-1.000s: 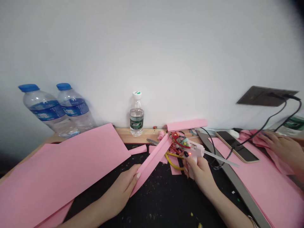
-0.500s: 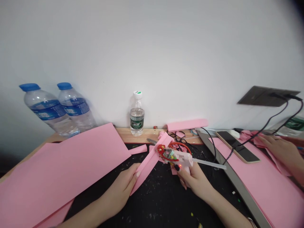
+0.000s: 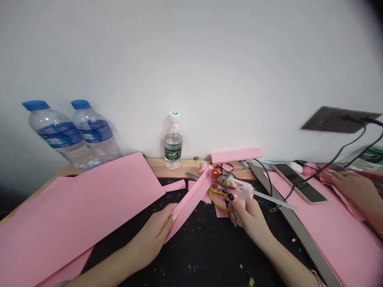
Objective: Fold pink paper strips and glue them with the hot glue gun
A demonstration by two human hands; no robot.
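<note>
My left hand (image 3: 157, 231) grips the near end of a folded pink paper strip (image 3: 191, 199), which slants away to the upper right. In my right hand (image 3: 247, 211) is a white hot glue gun (image 3: 243, 189), its red light lit and a glue stick (image 3: 277, 200) poking out of its back. Coloured bits of dried glue crust the gun's front, which is close to the strip's far end. Whether the nozzle touches the paper I cannot tell. Under the gun, yellow scissors handles (image 3: 217, 202) show in part, next to pink scraps.
Large pink sheets (image 3: 89, 211) cover the left side. Two blue-capped bottles (image 3: 60, 137) and a smaller water bottle (image 3: 173, 145) stand by the wall. Right are a phone (image 3: 299, 183), a grey board edge (image 3: 296, 231), black cables (image 3: 338, 153) and another person's hand (image 3: 350, 187) on pink paper.
My right hand has moved the glue gun to the right and slightly up, uncovering the strip's far end and the yellow handles. My left hand keeps its hold on the strip.
</note>
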